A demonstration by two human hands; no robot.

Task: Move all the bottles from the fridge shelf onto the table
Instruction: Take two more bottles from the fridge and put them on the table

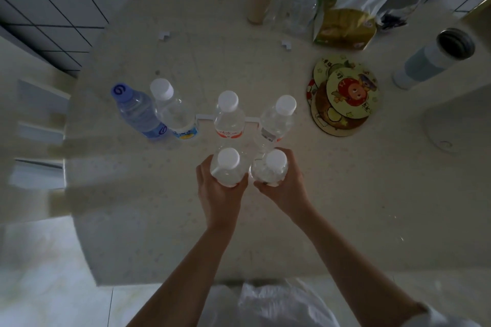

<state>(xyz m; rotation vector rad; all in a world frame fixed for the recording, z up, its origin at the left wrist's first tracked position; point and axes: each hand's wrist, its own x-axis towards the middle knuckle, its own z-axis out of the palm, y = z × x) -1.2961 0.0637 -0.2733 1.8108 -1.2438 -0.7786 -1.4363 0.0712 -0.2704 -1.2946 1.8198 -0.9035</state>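
At the left of the frame, just above mid-height, a blue-capped bottle (138,111) stands on the pale speckled surface (159,207), touching or nearly touching a white-capped bottle with a blue and yellow label (175,111) on its right. Further right, near the centre, stands a bottle with an orange label (229,117), and beside it a bottle with a grey label (277,121); a thin white strip (204,117) lies on the surface behind these.

Just below centre, the left hand (220,188) curls its fingers round a clear white-capped bottle (228,170), held upright. Right beside it, the right hand (284,186) grips a second clear white-capped bottle (272,170), also upright. The two held bottles are just beside each other, directly in front of the orange- and grey-label bottles; whether their bases touch the surface cannot be told.

In the upper middle stands a cardboard tube (259,1), then a clear dispenser with a blue pump (304,5), then a gold tissue pack (345,26). Right of centre lies a stack of round cartoon coasters (342,95). At the upper right stands an open flask (435,58).
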